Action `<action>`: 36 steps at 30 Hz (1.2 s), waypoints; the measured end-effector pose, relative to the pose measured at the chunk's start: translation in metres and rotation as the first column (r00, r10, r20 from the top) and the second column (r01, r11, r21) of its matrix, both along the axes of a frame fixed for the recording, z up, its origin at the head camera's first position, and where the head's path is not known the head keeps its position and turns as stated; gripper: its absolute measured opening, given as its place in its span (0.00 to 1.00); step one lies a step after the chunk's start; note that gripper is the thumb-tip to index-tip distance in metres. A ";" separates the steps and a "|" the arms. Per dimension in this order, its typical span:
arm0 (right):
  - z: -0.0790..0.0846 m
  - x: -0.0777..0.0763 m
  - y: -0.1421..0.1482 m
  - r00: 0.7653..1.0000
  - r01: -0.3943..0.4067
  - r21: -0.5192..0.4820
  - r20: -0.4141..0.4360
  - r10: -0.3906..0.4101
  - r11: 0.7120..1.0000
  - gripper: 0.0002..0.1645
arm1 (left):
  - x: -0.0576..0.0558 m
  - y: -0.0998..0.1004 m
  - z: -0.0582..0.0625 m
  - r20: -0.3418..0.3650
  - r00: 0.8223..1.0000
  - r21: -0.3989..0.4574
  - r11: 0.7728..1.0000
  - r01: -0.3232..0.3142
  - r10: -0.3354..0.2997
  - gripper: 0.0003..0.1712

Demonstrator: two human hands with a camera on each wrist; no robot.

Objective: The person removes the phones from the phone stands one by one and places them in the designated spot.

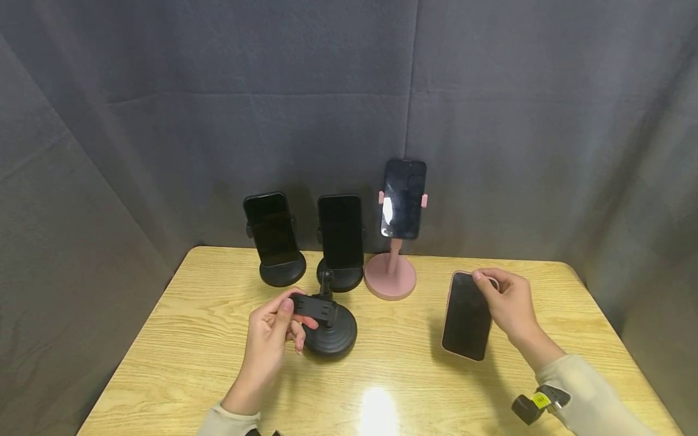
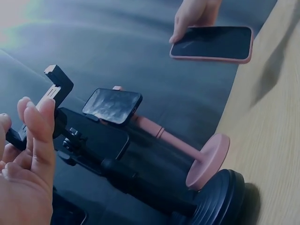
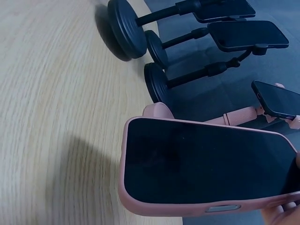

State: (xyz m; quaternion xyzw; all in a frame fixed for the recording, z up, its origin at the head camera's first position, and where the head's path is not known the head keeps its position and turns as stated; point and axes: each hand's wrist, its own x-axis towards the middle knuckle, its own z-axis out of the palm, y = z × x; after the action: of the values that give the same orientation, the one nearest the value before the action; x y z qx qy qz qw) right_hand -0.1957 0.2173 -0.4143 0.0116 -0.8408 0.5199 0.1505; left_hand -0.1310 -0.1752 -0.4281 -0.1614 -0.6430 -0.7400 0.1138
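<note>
In the head view my left hand [image 1: 262, 345] pinches the left end of the clamp [image 1: 315, 308] of a black phone stand, thumb in front and fingers behind. That clamp holds no phone; its round ridged base [image 1: 335, 339] stands on the table. The left wrist view shows the clamp's bracket arm [image 2: 61, 84] rising past my fingertips. On the right, my right hand [image 1: 512, 306] grips a smartphone [image 1: 466, 321] in a pink case by its top corner. The phone hangs above the table, dark screen facing me; its pink rim [image 3: 187, 208] shows in the right wrist view.
Along the table's back edge stand two black phone stands, each bearing a phone [image 1: 271, 230] [image 1: 340, 233]. Right of them a pink stand [image 1: 389, 278] holds another phone [image 1: 403, 197]. A grey curtain [image 1: 272, 121] hangs behind the wooden table [image 1: 403, 363].
</note>
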 end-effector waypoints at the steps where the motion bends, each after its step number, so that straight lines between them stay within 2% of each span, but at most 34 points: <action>1: 0.000 0.001 0.001 1.000 -0.001 -0.002 -0.002 0.001 1.000 0.17 | 0.000 -0.002 0.001 -0.005 1.000 0.001 1.000 -0.002 0.002 0.16; 9: -0.003 0.009 0.011 1.000 0.009 0.068 0.004 -0.010 0.998 0.18 | 0.004 -0.018 0.007 -0.055 0.998 0.008 1.000 -0.024 0.025 0.18; 16: -0.003 0.020 0.017 1.000 0.012 0.101 -0.011 -0.011 0.995 0.18 | 0.008 -0.036 0.012 -0.018 0.999 -0.016 0.999 -0.044 0.044 0.17; 21: -0.003 0.026 0.022 1.000 0.022 0.122 -0.022 -0.020 0.992 0.17 | 0.010 -0.048 0.015 -0.037 0.998 -0.029 0.999 -0.044 0.042 0.18; 26: -0.004 0.029 0.026 1.000 0.007 0.125 -0.027 -0.003 0.992 0.17 | 0.013 -0.059 0.017 -0.063 0.996 -0.016 0.998 -0.061 0.060 0.18; 36: -0.011 0.036 0.035 0.999 0.017 0.130 0.026 -0.020 0.991 0.19 | 0.018 -0.077 0.025 -0.055 0.992 0.047 0.993 -0.111 0.113 0.18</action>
State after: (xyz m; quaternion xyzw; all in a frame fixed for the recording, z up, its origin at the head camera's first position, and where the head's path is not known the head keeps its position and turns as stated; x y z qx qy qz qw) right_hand -0.1597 0.2521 -0.4249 0.0064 -0.8748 0.4629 0.1428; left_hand -0.1130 -0.2519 -0.4034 -0.1437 -0.6313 -0.7413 0.1770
